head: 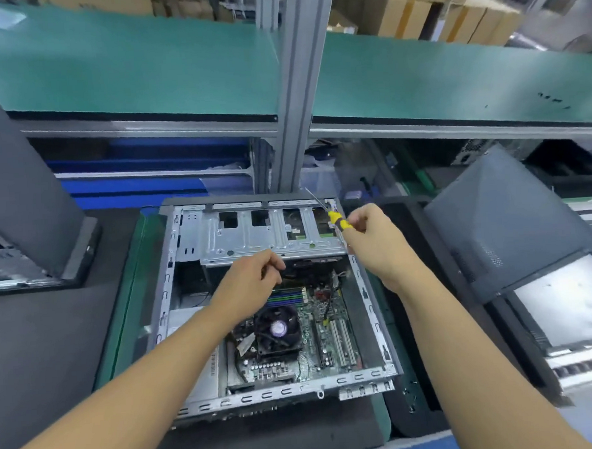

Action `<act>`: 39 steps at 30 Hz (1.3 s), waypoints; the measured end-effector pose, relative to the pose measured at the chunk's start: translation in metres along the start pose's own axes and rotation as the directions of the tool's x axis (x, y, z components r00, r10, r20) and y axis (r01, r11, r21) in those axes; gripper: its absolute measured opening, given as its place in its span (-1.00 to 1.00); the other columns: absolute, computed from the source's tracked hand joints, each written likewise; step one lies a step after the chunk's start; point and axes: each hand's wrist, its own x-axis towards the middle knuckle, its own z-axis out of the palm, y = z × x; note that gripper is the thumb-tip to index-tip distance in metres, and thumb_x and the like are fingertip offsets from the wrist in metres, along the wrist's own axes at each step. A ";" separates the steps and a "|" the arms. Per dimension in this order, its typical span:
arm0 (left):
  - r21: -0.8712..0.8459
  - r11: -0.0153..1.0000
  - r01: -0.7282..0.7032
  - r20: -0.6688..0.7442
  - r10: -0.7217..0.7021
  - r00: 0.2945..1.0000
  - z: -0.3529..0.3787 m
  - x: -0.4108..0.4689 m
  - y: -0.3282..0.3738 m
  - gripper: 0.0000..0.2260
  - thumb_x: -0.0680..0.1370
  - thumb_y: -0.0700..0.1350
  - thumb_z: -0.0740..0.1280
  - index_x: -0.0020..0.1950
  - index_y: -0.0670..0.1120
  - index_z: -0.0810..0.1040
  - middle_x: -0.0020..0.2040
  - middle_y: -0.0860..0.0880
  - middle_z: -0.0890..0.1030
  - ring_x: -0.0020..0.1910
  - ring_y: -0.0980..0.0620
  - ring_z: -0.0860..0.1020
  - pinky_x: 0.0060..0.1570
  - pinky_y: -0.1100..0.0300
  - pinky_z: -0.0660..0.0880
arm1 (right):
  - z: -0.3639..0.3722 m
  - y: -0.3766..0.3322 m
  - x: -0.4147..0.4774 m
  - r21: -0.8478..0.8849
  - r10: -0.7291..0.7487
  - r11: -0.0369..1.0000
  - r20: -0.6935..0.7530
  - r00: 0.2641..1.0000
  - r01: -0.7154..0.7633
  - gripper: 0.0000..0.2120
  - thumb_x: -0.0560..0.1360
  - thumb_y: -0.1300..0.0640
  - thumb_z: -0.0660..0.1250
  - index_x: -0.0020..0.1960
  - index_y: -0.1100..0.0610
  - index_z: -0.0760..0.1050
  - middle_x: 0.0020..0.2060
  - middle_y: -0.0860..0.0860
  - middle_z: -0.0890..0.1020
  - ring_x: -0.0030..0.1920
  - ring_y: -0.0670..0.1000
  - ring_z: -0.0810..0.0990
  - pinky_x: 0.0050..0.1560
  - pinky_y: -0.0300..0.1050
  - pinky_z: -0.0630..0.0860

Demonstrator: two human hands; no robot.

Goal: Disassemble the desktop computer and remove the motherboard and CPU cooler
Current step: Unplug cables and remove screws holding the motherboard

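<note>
While right hand point(374, 240) grips the screwdriver point(338, 220), left hand point(253, 281) fingers point(272, 260) curl beyond the CPU cooler point(278, 330)

Green shelf point(125, 72) on grey aluminium post point(301, 86); cardboard boxes point(414, 12) stacked behind; blue bins point(148, 177) under shelf; dark mat point(36, 341) left.
</note>
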 end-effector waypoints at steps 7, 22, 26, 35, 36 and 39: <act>-0.497 0.860 0.110 0.122 -0.056 0.991 0.019 0.003 0.020 -0.81 0.64 -0.03 0.25 -0.04 0.13 0.65 -0.10 0.09 0.72 -0.20 0.10 0.65 -0.17 0.13 0.50 | 0.046 0.021 -0.034 0.290 0.067 0.949 0.194 0.979 -0.122 -0.73 0.60 0.21 0.23 0.27 0.01 0.44 -0.02 0.03 0.56 -0.19 -0.01 0.49 -0.08 -0.03 0.46; -0.592 0.772 0.231 -0.274 -0.462 0.843 -0.145 -0.115 -0.066 -0.88 0.55 -0.11 0.43 0.05 -0.09 0.70 -0.27 -0.08 0.61 -0.30 -0.01 0.54 -0.26 0.11 0.54 | 0.185 -0.082 -0.068 0.277 -0.385 0.921 0.563 0.731 0.272 -0.89 0.54 0.14 0.30 0.04 -0.03 0.48 -0.08 -0.14 0.56 -0.20 -0.14 0.52 -0.16 -0.31 0.48; -0.449 0.759 0.471 -0.189 -0.596 0.780 -0.126 -0.138 -0.117 -0.91 0.53 -0.16 0.46 -0.12 -0.18 0.67 -0.45 -0.06 0.50 -0.45 0.02 0.41 -0.36 0.16 0.46 | 0.209 -0.086 -0.080 0.250 -0.353 0.935 0.612 0.708 0.250 -0.90 0.56 0.16 0.28 0.06 0.04 0.51 -0.15 -0.14 0.54 -0.20 -0.07 0.53 -0.18 -0.28 0.48; 0.008 0.737 0.675 -0.141 -0.668 0.731 -0.047 -0.121 -0.156 -0.80 0.55 -0.15 0.30 -0.28 -0.08 0.54 -0.31 -0.04 0.57 -0.25 -0.05 0.56 -0.38 0.23 0.31 | 0.229 -0.074 -0.078 0.126 -0.248 0.967 0.660 0.709 0.222 -0.88 0.56 0.17 0.25 0.05 0.04 0.52 -0.11 -0.08 0.57 -0.16 -0.13 0.52 -0.30 -0.47 0.39; 0.003 0.741 0.672 -0.137 -0.665 0.734 -0.045 -0.120 -0.157 -0.81 0.55 -0.16 0.29 -0.25 -0.05 0.58 -0.25 -0.04 0.61 -0.20 -0.04 0.58 -0.36 0.26 0.32 | 0.231 -0.073 -0.077 0.116 -0.244 0.968 0.655 0.715 0.224 -0.88 0.56 0.17 0.25 0.04 0.03 0.52 -0.12 -0.09 0.57 -0.17 -0.14 0.51 -0.29 -0.45 0.39; 0.003 0.762 0.648 -0.119 -0.643 0.757 -0.045 -0.121 -0.159 -0.85 0.55 -0.14 0.31 -0.05 -0.09 0.69 -0.16 0.00 0.65 -0.18 0.06 0.54 -0.27 0.30 0.36 | 0.235 -0.072 -0.076 0.095 -0.231 0.970 0.654 0.720 0.225 -0.89 0.56 0.17 0.25 0.03 0.01 0.51 -0.15 -0.08 0.57 -0.21 -0.14 0.51 -0.29 -0.40 0.39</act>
